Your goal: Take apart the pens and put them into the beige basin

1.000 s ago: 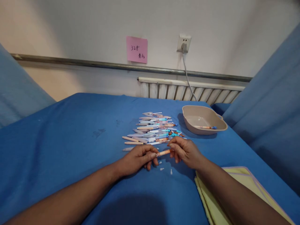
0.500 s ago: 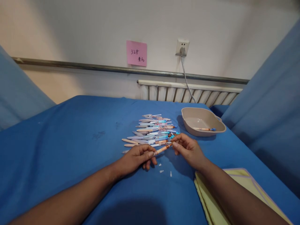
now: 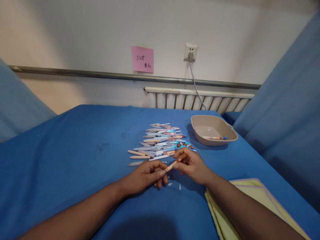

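Between my hands is a peach-coloured pen [image 3: 171, 166] with a brown end, tilted up to the right. My left hand [image 3: 150, 173] pinches its lower left end between thumb and fingers. Around the brown end, my right hand [image 3: 192, 165] has its fingers closed. Just beyond lies a pile of pen parts [image 3: 157, 141]: peach, grey and lilac barrels, white refills and patterned tubes. Blue and brown small pieces [image 3: 185, 144] are heaped at its right side. Several small white tips [image 3: 180, 187] lie on the cloth below my hands.
A beige basin [image 3: 212, 128] stands at the back right with a pen [image 3: 214, 137] in it. A folded yellow cloth [image 3: 250, 196] lies under my right forearm. Blue sheeting [image 3: 75, 156] covers the surface. A radiator [image 3: 180, 101] and a plugged-in cable [image 3: 195, 80] are behind.
Both hands have come slightly nearer to me with the pen. My right hand has shifted along it toward my left hand, and the brown end now sticks up past its fingers.
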{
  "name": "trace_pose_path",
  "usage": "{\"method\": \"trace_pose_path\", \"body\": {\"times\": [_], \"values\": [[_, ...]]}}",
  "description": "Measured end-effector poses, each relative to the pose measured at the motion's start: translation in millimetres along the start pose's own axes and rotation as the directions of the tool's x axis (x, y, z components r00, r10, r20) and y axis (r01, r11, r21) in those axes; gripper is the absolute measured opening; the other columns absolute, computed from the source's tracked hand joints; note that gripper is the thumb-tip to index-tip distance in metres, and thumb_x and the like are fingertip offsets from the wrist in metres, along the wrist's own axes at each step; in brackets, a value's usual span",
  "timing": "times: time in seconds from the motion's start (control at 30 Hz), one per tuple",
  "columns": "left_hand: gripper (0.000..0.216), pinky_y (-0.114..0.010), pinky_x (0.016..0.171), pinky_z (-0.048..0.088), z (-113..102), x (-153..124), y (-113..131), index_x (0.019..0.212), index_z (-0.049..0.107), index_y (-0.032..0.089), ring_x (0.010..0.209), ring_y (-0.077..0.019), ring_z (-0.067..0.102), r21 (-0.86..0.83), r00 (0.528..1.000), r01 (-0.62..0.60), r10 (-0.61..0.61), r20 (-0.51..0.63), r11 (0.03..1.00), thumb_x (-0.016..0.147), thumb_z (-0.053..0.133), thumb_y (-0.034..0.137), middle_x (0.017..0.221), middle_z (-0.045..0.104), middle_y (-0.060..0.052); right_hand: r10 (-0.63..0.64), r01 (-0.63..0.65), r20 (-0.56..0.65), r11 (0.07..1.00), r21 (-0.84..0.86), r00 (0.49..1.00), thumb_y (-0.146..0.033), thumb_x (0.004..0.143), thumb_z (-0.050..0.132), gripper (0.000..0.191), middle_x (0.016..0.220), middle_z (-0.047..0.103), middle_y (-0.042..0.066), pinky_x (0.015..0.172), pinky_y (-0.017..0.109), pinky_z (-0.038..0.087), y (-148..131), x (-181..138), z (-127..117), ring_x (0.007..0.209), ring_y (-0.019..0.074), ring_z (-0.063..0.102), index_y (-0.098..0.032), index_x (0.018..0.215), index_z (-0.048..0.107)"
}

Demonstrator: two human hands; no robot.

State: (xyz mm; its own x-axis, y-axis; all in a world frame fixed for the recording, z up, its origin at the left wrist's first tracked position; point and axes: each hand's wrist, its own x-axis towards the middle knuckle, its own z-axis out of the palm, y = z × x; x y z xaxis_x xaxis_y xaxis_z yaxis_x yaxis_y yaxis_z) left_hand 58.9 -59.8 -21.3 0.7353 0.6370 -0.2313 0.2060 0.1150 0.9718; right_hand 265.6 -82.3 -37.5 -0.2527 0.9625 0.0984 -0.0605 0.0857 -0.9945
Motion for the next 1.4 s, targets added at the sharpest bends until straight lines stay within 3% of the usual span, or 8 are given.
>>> {"method": "trace_pose_path", "body": {"times": [0.23, 0.4, 0.57, 0.73, 0.9, 1.0, 1.13, 1.4], "values": [[0.031, -0.021, 0.055, 0.039, 2, 3, -1, 0.090, 0.059, 0.013, 0.061, -0.0103, 0.058, -0.027, 1.000, -0.024, 0.024, -0.018, 0.999, 0.083, 0.058, 0.043, 0.077, 0.066, -0.004, 0.018, -0.032, 0.100, 0.990, 0.140, 0.995, -0.037, 0.058, 0.083, 0.064, 0.063, 0.049, -0.009, 0.049, 0.019, 0.035, 7, 2, 7, 0.051, 0.0056, 0.046, -0.021, 0.106, 0.045], [0.029, -0.023, 0.060, 0.042, 1, 2, 10, 0.086, 0.058, 0.013, 0.064, -0.0117, 0.057, -0.009, 0.992, -0.076, 0.074, -0.106, 0.997, 0.083, 0.059, 0.042, 0.078, 0.066, -0.005, 0.142, -0.108, 0.224, 0.981, -0.158, 0.964, -0.042, 0.056, 0.083, 0.059, 0.057, 0.050, -0.010, 0.045, 0.018, 0.032, 16, 6, -2, 0.048, 0.0054, 0.043, -0.018, 0.099, 0.050], [0.027, -0.030, 0.072, 0.047, -2, 17, 51, 0.090, 0.056, 0.017, 0.078, -0.0176, 0.062, 0.119, 0.976, -0.149, 0.166, -0.143, 0.982, 0.084, 0.057, 0.043, 0.087, 0.068, -0.007, 0.239, -0.127, 0.332, 0.937, -0.327, 0.912, -0.050, 0.055, 0.080, 0.052, 0.056, 0.054, -0.007, 0.046, 0.017, 0.036, 8, 9, -8, 0.049, 0.0068, 0.049, -0.016, 0.088, 0.058], [0.026, -0.032, 0.081, 0.046, 5, 72, 102, 0.088, 0.058, 0.017, 0.090, -0.0205, 0.061, 0.268, 0.947, -0.248, 0.292, -0.137, 0.931, 0.080, 0.061, 0.042, 0.094, 0.068, -0.006, 0.267, -0.132, 0.345, 0.920, -0.368, 0.900, -0.050, 0.061, 0.076, 0.044, 0.060, 0.058, -0.005, 0.047, 0.016, 0.038, 1, 9, -7, 0.052, 0.0076, 0.053, -0.016, 0.086, 0.063], [0.026, -0.027, 0.070, 0.045, 18, 153, 133, 0.087, 0.062, 0.013, 0.076, -0.0150, 0.057, 0.431, 0.899, -0.338, 0.423, -0.115, 0.837, 0.077, 0.061, 0.037, 0.082, 0.064, -0.003, 0.308, -0.170, 0.336, 0.908, -0.382, 0.890, -0.047, 0.065, 0.074, 0.039, 0.064, 0.059, -0.004, 0.050, 0.015, 0.040, -4, 12, -7, 0.056, 0.0084, 0.055, -0.016, 0.086, 0.063], [0.025, -0.025, 0.065, 0.044, 24, 200, 137, 0.087, 0.060, 0.013, 0.070, -0.0131, 0.055, 0.499, 0.882, -0.366, 0.463, -0.082, 0.785, 0.078, 0.057, 0.036, 0.079, 0.063, -0.002, 0.324, -0.158, 0.352, 0.891, -0.426, 0.878, -0.049, 0.065, 0.073, 0.039, 0.064, 0.059, -0.005, 0.051, 0.016, 0.041, -8, 14, -9, 0.057, 0.0092, 0.056, -0.017, 0.086, 0.064], [0.023, -0.024, 0.063, 0.044, 28, 245, 132, 0.088, 0.060, 0.012, 0.071, -0.0139, 0.056, 0.744, 0.903, -0.283, 0.429, -0.006, 0.605, 0.082, 0.051, 0.032, 0.079, 0.064, -0.003, 0.296, -0.093, 0.353, 0.866, -0.492, 0.888, -0.057, 0.064, 0.070, 0.044, 0.065, 0.060, -0.004, 0.052, 0.017, 0.041, -8, 16, -12, 0.059, 0.0104, 0.057, -0.019, 0.087, 0.065], [0.013, -0.024, 0.063, 0.039, 31, 290, 116, 0.081, 0.067, 0.016, 0.069, -0.0152, 0.056, 0.902, 0.955, -0.226, 0.267, 0.130, 0.368, 0.076, 0.058, 0.025, 0.074, 0.066, -0.002, 0.274, -0.008, 0.382, 0.821, -0.570, 0.882, -0.062, 0.065, 0.065, 0.047, 0.074, 0.064, -0.002, 0.050, 0.017, 0.040, -15, 16, -15, 0.067, 0.0140, 0.059, -0.021, 0.090, 0.066]]}}
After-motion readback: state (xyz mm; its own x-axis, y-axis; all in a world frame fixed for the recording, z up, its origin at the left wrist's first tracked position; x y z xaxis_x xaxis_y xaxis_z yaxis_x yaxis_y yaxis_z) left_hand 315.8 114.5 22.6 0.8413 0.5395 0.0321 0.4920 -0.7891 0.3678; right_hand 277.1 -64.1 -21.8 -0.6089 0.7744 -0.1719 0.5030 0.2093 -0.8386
